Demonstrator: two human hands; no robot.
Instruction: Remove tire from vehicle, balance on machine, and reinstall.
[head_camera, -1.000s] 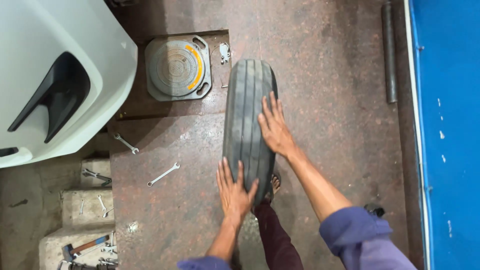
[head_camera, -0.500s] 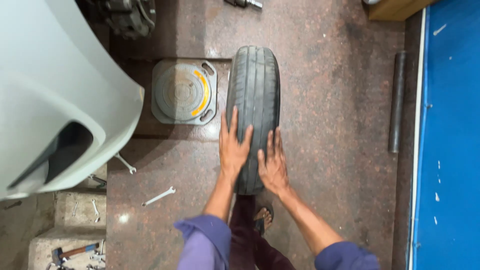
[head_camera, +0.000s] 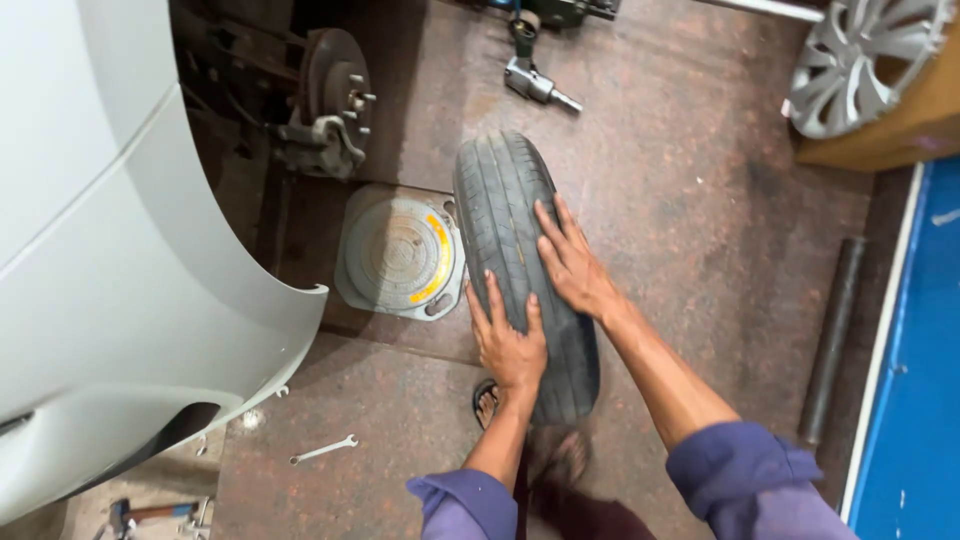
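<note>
Tyre (head_camera: 510, 210) upright on tread, mid-floor, long axis running from near edge toward far edge, top leaning slightly left. Left hand (head_camera: 508, 343) flat on tread near end, fingers spread wide, gripping nothing. Right hand (head_camera: 573, 265) flat further up, also spread. Round jack pad (head_camera: 400, 252) just left. Floor (head_camera: 680, 200) stained brown concrete; spanner (head_camera: 323, 450) near front-left; car body (head_camera: 110, 300) left; blue panel (head_camera: 920, 400) right.

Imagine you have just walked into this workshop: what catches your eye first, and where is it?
An upright black tyre stands mid-floor, with the left hand and right hand flat on its tread. Left of it lies a round grey turntable plate. Beyond that, under the white car body, sits a bare brake disc.
</note>
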